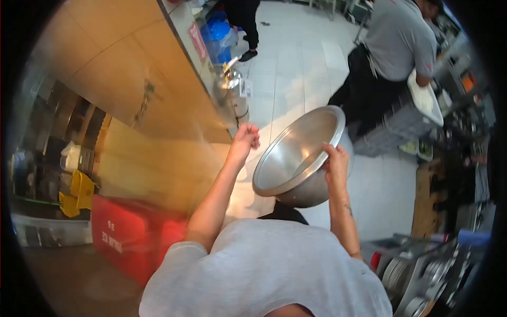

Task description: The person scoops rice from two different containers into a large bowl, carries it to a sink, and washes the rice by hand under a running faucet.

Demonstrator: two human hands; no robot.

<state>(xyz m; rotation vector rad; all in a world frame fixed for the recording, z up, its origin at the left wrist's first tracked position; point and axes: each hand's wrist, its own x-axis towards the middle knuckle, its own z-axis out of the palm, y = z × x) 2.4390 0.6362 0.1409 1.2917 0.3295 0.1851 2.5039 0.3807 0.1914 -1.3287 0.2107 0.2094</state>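
Note:
A large metal bowl (288, 158) hangs tilted in front of my body, its mouth facing up and to the left. My right hand (336, 158) grips the bowl's rim at the right side, thumb over the edge. Left of the bowl and apart from it, my left hand (247, 138) is raised with its fingers curled in. Whether anything lies inside those curled fingers is too small to tell. The visible inside of the bowl is bare, shiny metal.
A co-worker (398, 42) stands at the upper right by a white tub (425, 100) over grey crates (388, 127). Another person (245, 26) stands at the top. A metal cylinder (231, 92) is beside the wall. A red box (127, 232) sits lower left, racked plates (396, 273) lower right.

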